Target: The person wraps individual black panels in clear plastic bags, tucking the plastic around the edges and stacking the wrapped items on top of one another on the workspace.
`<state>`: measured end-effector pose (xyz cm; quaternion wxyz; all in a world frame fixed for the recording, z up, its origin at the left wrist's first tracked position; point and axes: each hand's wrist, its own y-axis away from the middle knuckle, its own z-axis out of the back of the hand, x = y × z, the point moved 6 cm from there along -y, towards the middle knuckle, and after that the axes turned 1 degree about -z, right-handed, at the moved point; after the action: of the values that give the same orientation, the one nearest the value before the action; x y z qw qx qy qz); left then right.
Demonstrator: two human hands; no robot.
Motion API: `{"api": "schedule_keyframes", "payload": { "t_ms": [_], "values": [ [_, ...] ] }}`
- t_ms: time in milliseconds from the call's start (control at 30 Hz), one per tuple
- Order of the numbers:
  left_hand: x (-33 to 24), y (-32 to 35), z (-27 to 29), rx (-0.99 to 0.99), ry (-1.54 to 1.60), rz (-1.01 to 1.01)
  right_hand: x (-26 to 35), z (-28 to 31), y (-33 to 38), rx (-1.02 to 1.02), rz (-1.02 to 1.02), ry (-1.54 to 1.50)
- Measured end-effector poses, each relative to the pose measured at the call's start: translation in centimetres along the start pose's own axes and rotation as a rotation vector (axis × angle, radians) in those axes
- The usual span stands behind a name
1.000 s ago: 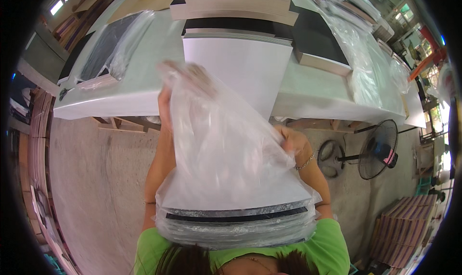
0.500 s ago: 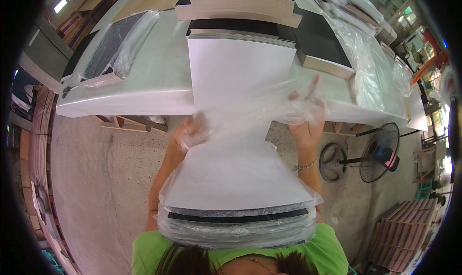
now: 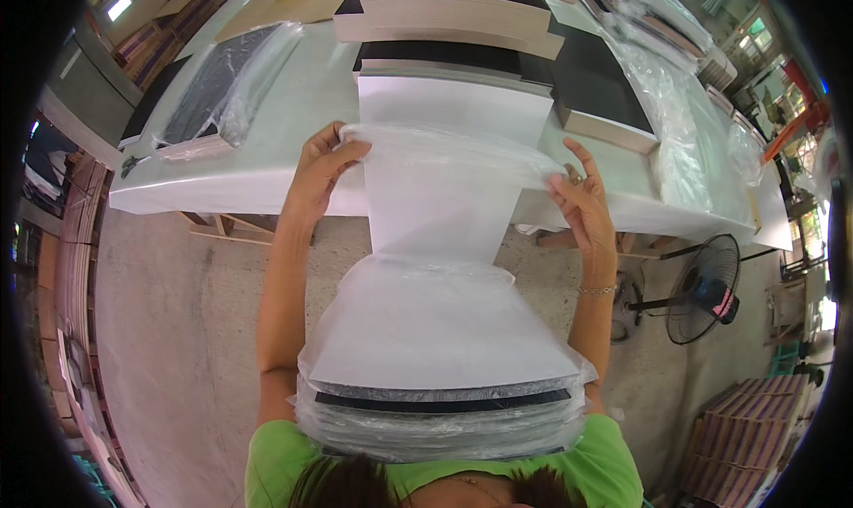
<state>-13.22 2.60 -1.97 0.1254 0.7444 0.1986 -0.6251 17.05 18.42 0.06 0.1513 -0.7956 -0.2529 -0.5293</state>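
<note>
Between my two hands stretches a strip of clear plastic film (image 3: 453, 152), gathered into folds along its upper edge. My left hand (image 3: 329, 163) pinches its left end between thumb and fingers. At the other end my right hand (image 3: 582, 192) pinches the film, with the index finger raised. Behind and below the film is a white sheet or board (image 3: 453, 108), reaching from the black-and-white stack down past the table edge. Close to my body lies a pile of plastic-wrapped boards (image 3: 440, 424), with a white wrapped surface (image 3: 435, 330) on top.
On the table (image 3: 231, 184), thick black-topped stacks (image 3: 444, 19) stand at the back, another black-topped stack (image 3: 604, 90) at the right, and a plastic-wrapped black board (image 3: 222, 90) at the left. A fan (image 3: 702, 290) stands on the floor at right, near slatted wood (image 3: 746, 437).
Both hands have moved up and outward, the left one most. The film, loose and draped over the hands before, is now drawn out between them higher over the white sheet.
</note>
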Motion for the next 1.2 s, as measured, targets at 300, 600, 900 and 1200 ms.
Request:
{"api": "schedule_keyframes", "payload": {
  "t_ms": [300,600,900,1200],
  "values": [
    [-6.3,-1.2,-3.7,-0.434,-1.164,-0.641,3.8,-1.5,-3.7,-0.278,0.836,0.808],
    [-8.3,3.5,-4.0,-0.352,-0.924,-0.620,5.1,-1.7,-2.2,-0.195,0.789,0.897],
    [-5.8,3.9,-3.3,-0.002,0.714,0.139,0.4,0.5,-1.7,0.146,-0.136,-0.519],
    [5.1,10.4,1.2,0.140,0.441,0.218,-6.5,3.5,5.9,0.316,-0.339,-0.579]
  ]
}}
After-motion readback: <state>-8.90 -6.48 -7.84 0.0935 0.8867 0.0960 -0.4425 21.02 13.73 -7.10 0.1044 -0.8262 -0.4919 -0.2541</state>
